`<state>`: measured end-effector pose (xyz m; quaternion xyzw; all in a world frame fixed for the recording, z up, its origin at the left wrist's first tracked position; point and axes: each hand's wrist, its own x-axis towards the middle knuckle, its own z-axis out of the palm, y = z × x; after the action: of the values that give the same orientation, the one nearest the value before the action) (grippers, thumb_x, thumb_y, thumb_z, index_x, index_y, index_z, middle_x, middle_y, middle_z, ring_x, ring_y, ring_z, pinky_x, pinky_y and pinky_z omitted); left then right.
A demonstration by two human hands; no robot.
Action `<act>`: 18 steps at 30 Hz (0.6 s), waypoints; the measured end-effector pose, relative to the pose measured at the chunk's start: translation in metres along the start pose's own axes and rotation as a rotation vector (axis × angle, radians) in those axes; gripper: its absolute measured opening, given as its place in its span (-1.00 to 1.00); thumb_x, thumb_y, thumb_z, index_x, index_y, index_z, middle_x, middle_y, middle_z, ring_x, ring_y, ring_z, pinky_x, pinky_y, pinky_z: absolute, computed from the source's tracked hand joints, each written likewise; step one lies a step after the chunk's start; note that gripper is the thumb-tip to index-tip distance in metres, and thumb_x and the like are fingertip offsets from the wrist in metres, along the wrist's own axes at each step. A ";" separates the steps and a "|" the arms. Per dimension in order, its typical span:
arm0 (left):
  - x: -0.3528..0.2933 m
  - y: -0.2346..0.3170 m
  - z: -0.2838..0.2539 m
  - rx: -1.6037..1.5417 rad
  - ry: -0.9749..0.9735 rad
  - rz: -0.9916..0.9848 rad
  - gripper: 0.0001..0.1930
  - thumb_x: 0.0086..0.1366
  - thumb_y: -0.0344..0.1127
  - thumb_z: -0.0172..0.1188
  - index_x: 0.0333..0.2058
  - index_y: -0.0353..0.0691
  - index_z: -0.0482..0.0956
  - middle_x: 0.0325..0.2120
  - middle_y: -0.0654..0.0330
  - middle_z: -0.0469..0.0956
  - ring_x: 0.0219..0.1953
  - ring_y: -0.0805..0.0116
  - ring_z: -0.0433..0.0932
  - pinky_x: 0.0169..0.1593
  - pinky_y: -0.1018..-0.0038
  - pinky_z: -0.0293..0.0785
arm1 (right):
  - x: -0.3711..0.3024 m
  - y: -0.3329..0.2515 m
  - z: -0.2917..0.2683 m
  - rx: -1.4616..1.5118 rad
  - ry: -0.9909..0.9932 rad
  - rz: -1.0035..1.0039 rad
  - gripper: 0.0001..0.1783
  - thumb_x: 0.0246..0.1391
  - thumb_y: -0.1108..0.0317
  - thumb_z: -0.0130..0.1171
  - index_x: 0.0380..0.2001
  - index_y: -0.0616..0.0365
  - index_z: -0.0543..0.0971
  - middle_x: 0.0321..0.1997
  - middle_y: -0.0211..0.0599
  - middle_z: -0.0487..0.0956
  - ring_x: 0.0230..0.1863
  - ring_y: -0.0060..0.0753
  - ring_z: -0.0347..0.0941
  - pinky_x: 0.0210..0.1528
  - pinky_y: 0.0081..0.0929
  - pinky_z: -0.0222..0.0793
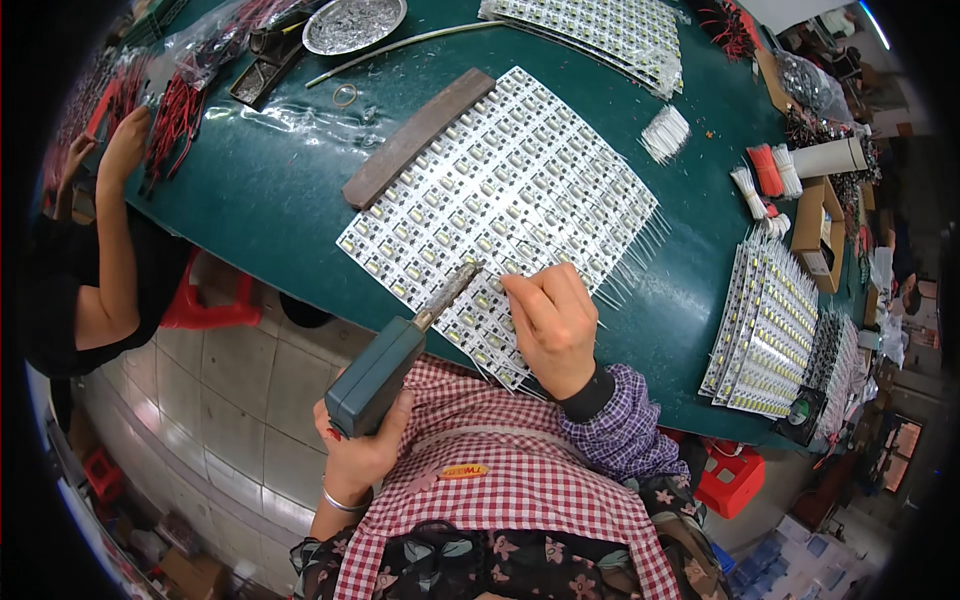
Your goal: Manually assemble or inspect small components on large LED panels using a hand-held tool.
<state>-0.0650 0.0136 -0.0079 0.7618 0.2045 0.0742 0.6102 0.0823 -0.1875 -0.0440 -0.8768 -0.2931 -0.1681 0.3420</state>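
My left hand (365,452) is closed round the dark green body of a soldering gun (378,375). Its worn metal tip touches or hovers just over a white LED circuit board panel (505,185), near the panel's lower middle. Just right of the tip, my right hand (556,325) is closed in a pinch low over the panel. Whatever lies between those fingertips is too small to make out. Thin white wires (625,280) stick out along the panel's right side, and some lie across its rows of LEDs. A dark brown bar (418,138) lies along the panel's upper left edge.
On the green table (250,200) are a metal dish (354,24), more LED panels (600,35) at the back, a small white wire bundle (665,134) and stacked wired panels (765,325) at right. A cardboard box (818,235) stands beyond. Another person's arm (118,220) handles red-black wires at left.
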 end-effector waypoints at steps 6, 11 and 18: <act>0.003 0.000 0.001 0.015 -0.006 0.079 -0.78 0.13 -0.50 0.42 -0.24 -0.40 0.65 -0.38 0.14 0.65 -0.41 0.42 0.62 -0.31 0.51 0.50 | 0.000 0.001 0.000 0.002 -0.008 0.002 -0.76 -0.08 0.62 0.33 -0.28 0.18 0.61 -0.47 -0.32 0.37 -0.41 -0.26 0.35 -0.38 -0.34 0.29; 0.005 0.005 0.000 0.039 -0.040 0.068 -0.79 0.12 -0.51 0.41 -0.26 -0.40 0.64 -0.39 0.15 0.63 -0.43 0.43 0.61 -0.34 0.51 0.49 | -0.001 0.001 0.000 0.000 -0.014 0.005 -0.77 -0.08 0.62 0.33 -0.29 0.18 0.62 -0.47 -0.31 0.36 -0.40 -0.25 0.35 -0.37 -0.33 0.29; -0.006 -0.007 -0.003 0.089 0.010 0.047 -0.80 0.13 -0.43 0.43 -0.27 -0.37 0.66 -0.44 0.14 0.66 -0.47 0.37 0.64 -0.36 0.49 0.51 | -0.001 0.001 -0.001 -0.008 -0.014 0.001 -0.78 -0.06 0.60 0.33 -0.29 0.18 0.61 -0.47 -0.32 0.36 -0.40 -0.26 0.35 -0.37 -0.33 0.28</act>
<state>-0.0730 0.0155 -0.0128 0.7924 0.1929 0.0833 0.5727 0.0822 -0.1887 -0.0443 -0.8795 -0.2944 -0.1627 0.3365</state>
